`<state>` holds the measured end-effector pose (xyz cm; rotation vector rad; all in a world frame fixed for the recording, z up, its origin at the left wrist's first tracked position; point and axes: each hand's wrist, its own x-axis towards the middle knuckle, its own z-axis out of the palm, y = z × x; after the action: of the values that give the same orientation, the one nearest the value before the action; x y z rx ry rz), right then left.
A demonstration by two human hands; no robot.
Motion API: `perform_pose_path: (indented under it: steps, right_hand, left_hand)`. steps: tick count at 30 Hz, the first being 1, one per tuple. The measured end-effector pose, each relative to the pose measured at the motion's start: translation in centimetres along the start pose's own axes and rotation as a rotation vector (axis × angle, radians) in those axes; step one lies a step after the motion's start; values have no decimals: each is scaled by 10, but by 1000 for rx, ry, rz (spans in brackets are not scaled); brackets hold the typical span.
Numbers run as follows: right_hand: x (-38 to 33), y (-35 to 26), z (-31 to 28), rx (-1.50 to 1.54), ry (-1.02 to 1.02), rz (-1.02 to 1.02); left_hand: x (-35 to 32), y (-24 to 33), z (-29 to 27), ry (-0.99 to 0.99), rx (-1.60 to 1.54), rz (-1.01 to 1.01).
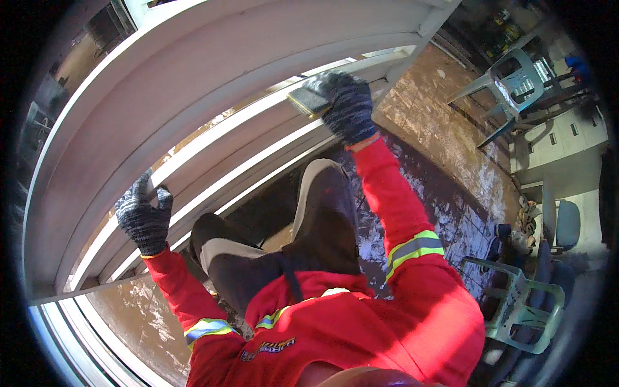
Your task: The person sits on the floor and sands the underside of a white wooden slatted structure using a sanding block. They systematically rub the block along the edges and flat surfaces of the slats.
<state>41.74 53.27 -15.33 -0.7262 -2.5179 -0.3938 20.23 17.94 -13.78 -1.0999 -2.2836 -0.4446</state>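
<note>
At one o'clock, a flat, rectangular grey block (308,102) with a yellowish edge is gripped in the right hand (349,106), gloved in mottled black-and-white knit, over a pale, smooth slatted panel (148,109). At nine o'clock, the panel is grasped by the similarly gloved left hand (142,218).

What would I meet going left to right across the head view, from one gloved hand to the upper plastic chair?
Left gloved hand → flat block → right gloved hand → upper plastic chair.
</note>
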Motion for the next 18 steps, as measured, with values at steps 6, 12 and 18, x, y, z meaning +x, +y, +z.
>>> perform_pose_path:
  steps: [6, 12, 18]
  right_hand:
    - [25, 64, 16, 144, 125, -56]
    - [22, 41, -9, 1, -55, 38]
    - [8, 38, 22, 241, 185, -112]
  left_hand:
    - [0, -1, -6, 17, 29, 31]
    - [-1, -1, 2, 4, 0, 3]
    - [-1, -5, 1, 34, 1, 44]
